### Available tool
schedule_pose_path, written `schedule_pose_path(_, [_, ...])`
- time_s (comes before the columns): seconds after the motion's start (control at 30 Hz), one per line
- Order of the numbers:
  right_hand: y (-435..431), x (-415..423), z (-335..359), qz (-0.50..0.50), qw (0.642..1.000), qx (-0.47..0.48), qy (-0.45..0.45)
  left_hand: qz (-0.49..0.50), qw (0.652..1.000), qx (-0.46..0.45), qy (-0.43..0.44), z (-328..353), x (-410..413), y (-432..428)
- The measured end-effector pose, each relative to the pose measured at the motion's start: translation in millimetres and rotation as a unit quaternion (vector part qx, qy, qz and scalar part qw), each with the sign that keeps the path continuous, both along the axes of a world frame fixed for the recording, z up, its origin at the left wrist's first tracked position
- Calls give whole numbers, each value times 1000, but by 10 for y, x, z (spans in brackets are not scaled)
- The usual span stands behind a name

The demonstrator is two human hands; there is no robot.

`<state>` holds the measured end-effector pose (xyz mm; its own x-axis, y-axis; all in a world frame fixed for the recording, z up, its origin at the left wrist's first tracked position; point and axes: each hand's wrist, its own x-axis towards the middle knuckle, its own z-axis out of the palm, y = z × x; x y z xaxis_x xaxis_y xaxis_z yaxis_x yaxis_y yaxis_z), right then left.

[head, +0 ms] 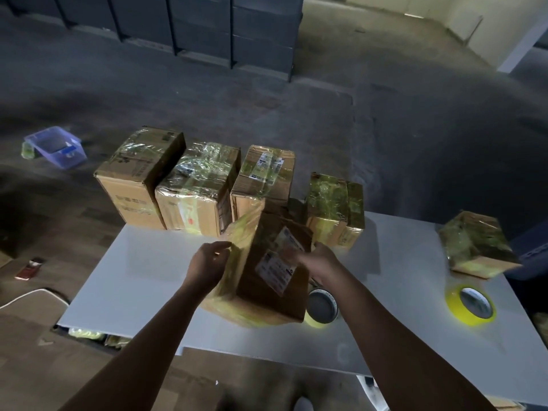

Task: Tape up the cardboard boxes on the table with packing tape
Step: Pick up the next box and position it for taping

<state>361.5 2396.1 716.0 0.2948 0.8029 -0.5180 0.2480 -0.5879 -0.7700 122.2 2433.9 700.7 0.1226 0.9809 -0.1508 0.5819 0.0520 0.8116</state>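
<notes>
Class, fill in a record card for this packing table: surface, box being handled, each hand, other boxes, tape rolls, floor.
Surface: white table
Box being handled: tilted box, labelled, partly wrapped in yellowish tape
Left hand: grips its left edge
Right hand: at its right side, fingers blurred
Other boxes: four taped boxes in a row at far edge; lone box at right
Tape rolls: yellow roll at right; second roll partly hidden by the tilted box
Floor: purple tub

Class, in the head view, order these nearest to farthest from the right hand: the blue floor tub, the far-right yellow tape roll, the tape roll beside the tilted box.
From the right hand:
1. half-hidden tape roll, right beside it
2. yellow tape roll, table's right side
3. blue tub, floor, far left
</notes>
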Motion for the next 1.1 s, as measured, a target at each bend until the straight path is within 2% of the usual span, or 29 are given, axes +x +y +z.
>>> schedule_pose_path(0.1, [23, -14, 13, 4, 999, 36, 3, -39, 991, -107, -65, 188, 87, 53])
schedule_pose_path(0.17, [44, -31, 23, 13, 999, 50, -10, -98, 982, -154, -55, 251, 106, 102])
schedule_pose_path(0.23, [67, -66, 32, 22, 998, 44, -40, -108, 979, -171, -24, 211, 117, 127])
schedule_pose_path(0.37, [108, -126, 53, 52, 992, 24, -116, -82, 968, -226, -64, 55, 109, 65])
schedule_pose_path(0.5, [123, -156, 90, 65, 989, 8, -132, -39, 961, -252, -108, -28, 63, 22])
schedule_pose_path(0.63, [132, -122, 161, 35, 995, 24, -90, 14, 948, -280, -149, -57, 61, 28])
schedule_pose_path(0.83, [147, -80, 218, -17, 997, 78, 0, 28, 920, -335, -204, -96, -37, 67])
schedule_pose_path(0.93, [118, -107, 201, 49, 990, 96, -87, 42, 903, -348, -247, -146, -23, 55])
schedule_pose_path(0.97, [115, -115, 189, 55, 988, 96, -107, 57, 911, -336, -231, -150, 2, 63])
schedule_pose_path(1.0, [113, -129, 176, 51, 988, 90, -115, 73, 933, -301, -183, -143, 27, 85])
schedule_pose_path(1.07, [118, -130, 124, 45, 988, 63, -135, 82, 984, -157, -13, -66, 67, 141])
schedule_pose_path(1.1, [129, -128, 92, 45, 988, 48, -142, 68, 993, -82, 43, 0, 92, 159])
